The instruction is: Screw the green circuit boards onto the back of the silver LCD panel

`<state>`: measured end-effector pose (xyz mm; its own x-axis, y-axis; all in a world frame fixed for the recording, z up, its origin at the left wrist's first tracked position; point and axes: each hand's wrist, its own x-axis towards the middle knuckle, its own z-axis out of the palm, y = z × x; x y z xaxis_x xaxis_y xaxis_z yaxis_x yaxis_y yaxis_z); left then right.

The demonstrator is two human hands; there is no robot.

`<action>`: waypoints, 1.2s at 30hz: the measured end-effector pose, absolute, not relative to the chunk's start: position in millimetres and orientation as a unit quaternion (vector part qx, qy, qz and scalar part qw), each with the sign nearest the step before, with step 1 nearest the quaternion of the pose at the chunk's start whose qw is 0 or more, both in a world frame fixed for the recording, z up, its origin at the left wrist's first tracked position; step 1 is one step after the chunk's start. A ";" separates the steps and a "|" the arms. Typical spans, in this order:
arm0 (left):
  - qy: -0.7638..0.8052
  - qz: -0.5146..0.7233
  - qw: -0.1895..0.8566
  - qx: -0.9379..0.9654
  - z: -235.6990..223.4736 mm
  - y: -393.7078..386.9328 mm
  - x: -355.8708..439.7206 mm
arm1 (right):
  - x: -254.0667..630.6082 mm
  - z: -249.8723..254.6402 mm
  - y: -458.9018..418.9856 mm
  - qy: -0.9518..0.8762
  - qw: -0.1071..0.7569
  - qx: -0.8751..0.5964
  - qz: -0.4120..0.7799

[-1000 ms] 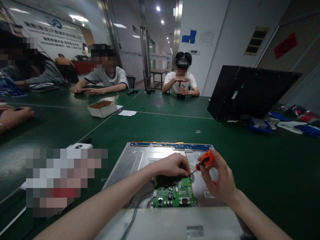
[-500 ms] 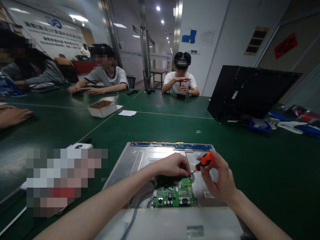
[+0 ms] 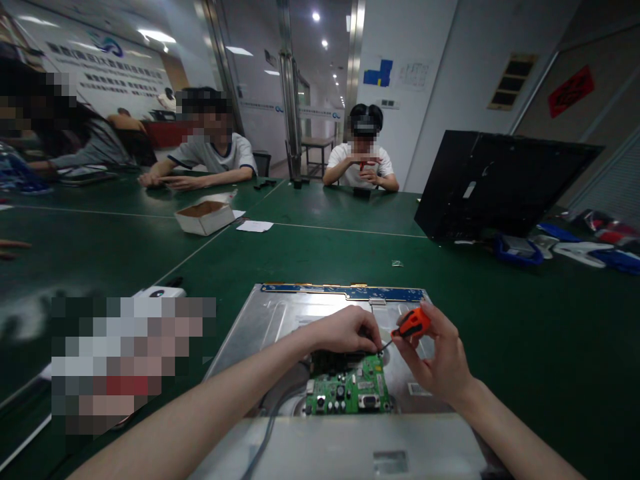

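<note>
The right hand point(image 3: 440, 363) pinches the small, light orange screwdriver point(image 3: 411, 324) by its handle, while the left hand point(image 3: 345, 330) presses closed fingers on the thin, breakable green board point(image 3: 350, 390).

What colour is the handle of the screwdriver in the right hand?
Orange, with a dark shaft; the screwdriver shows clearly in the head view.

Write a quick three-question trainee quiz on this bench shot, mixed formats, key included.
1. True or false: the right hand holds an orange-handled screwdriver.
2. What does the left hand rest on? A) the cardboard box B) the far edge of the green circuit board C) the black monitor shell
3. Fill in: the circuit board sits on a silver metal ____.

Key: 1 true. 2 B. 3 panel; its far edge carries a blue strip, and it lies on the green table.
</note>
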<state>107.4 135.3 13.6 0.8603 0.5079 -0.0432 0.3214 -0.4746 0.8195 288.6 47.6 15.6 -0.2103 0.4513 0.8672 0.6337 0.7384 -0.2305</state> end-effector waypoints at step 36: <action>0.254 0.095 0.446 0.853 14.7 134.1 108.0 | 288.1 18.8 48.1 -0.793 0.503 -0.337 -0.072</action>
